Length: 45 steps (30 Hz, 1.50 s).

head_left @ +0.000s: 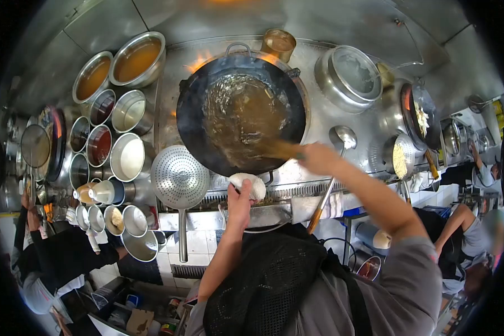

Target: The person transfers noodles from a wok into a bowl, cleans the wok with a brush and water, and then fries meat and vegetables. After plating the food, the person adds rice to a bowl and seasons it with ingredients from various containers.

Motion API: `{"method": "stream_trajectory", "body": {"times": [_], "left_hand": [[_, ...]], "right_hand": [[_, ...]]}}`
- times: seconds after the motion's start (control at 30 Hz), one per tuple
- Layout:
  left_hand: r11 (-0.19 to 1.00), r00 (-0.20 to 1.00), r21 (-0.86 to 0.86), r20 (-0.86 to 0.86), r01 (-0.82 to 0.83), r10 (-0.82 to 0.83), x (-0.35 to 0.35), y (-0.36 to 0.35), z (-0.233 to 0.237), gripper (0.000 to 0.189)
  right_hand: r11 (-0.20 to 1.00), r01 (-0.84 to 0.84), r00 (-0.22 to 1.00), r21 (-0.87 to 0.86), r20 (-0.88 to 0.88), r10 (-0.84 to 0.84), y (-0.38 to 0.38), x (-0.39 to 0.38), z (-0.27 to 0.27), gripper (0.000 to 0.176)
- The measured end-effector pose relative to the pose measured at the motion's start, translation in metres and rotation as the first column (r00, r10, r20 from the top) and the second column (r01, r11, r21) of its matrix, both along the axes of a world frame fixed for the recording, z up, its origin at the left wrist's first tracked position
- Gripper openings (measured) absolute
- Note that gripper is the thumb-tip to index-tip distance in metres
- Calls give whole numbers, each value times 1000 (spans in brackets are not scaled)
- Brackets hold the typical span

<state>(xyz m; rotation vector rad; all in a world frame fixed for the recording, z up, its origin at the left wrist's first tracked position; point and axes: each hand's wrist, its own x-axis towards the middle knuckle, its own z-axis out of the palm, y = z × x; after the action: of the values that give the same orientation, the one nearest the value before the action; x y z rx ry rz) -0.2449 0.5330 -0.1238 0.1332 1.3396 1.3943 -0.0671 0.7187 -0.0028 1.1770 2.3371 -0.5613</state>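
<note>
A large black wok (187, 129) sits over flames on the stove, with murky brown water swirling in it. My left hand (239, 207) is closed on a folded white cloth (248, 186) at the wok's near rim. My right hand (320, 159) is wrapped round a bamboo wok brush (280, 149), whose blurred end reaches into the water. Left of the wok lies a perforated metal strainer (180, 176), its handle sticking out past the counter edge. To the right, a ladle (343, 137) with a wooden handle rests on the stove top, close to my right forearm.
Steel bowls of brown liquid (138, 60) and several sauce and seasoning pots (127, 157) crowd the left. A large steel pot (350, 78) and a tin (279, 45) stand behind. Co-workers are at both sides, one person's arm (455, 225) at right. A striped towel (318, 206) lies on the front edge.
</note>
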Motion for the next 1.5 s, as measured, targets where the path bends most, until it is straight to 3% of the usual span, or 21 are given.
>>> {"method": "stream_trajectory", "body": {"times": [0.07,0.13,0.23,0.3,0.37,0.5,0.57,0.7,0.77,0.8,0.87,0.9,0.93,1.0,1.1,1.13,1.23,1.3,1.33,1.4,1.5], "left_hand": [[998,996,-10,-62,58,-58,-3,-1,-4,35],[999,997,16,-68,44,-43,-3,1,-7,39],[999,997,31,-70,43,-40,-2,2,-6,40],[998,996,14,-71,54,-53,-1,0,-7,36],[999,996,26,-85,25,-23,1,-1,-11,36],[1000,999,-9,-39,-20,19,4,4,2,36],[997,995,-51,-93,-52,47,5,3,-5,35],[995,991,-16,-94,-101,99,11,4,11,35],[994,993,-26,-47,-109,107,10,9,12,33],[992,992,-36,1,-123,123,9,14,11,31],[999,997,8,60,-42,42,2,24,-28,29],[997,993,66,108,41,-48,-3,32,-40,28],[992,984,63,152,-108,97,10,31,-17,24],[981,974,106,172,-165,145,11,32,-18,16],[989,976,79,189,-121,105,-1,21,-43,19],[997,979,77,203,-31,14,-9,26,-34,25],[991,984,115,171,-68,47,1,20,-24,22],[980,978,105,138,-169,154,10,21,-22,21],[988,982,83,147,-134,121,8,20,-20,27],[989,983,79,145,-122,110,5,22,-17,27],[998,988,42,153,-45,39,-1,20,-19,29]], "right_hand": [[985,118,969,124,204,-142,38,13,36,43],[948,126,990,291,26,-139,80,2,9,41],[958,257,936,129,-279,-214,99,-71,-46,41],[836,468,753,-287,-365,-547,72,-119,-43,50],[923,376,802,-84,-470,-369,46,-142,-75,56],[870,329,781,-367,-413,-469,-2,-129,-46,58],[951,175,821,-256,-495,-285,-9,-98,-56,60],[993,-43,977,-111,-211,19,5,-4,-29,59],[999,-12,999,47,-38,14,41,37,6,51],[999,36,998,33,-57,-34,71,52,15,51],[942,138,978,306,-191,-81,97,54,30,50],[940,128,978,316,-198,-67,95,49,34,50],[907,222,939,359,-329,-100,93,44,38,51],[882,343,803,322,-588,-98,73,38,40,52],[913,261,707,315,-706,41,32,27,20,51],[946,208,783,249,-622,-8,20,20,26,50],[988,87,912,129,-409,-27,16,15,18,50],[982,-169,985,88,3,170,46,15,8,53],[978,-184,983,93,0,185,69,11,-3,53],[958,83,984,275,-174,-36,116,-8,-35,53],[918,396,844,33,-407,-349,95,-90,-72,56]]}}
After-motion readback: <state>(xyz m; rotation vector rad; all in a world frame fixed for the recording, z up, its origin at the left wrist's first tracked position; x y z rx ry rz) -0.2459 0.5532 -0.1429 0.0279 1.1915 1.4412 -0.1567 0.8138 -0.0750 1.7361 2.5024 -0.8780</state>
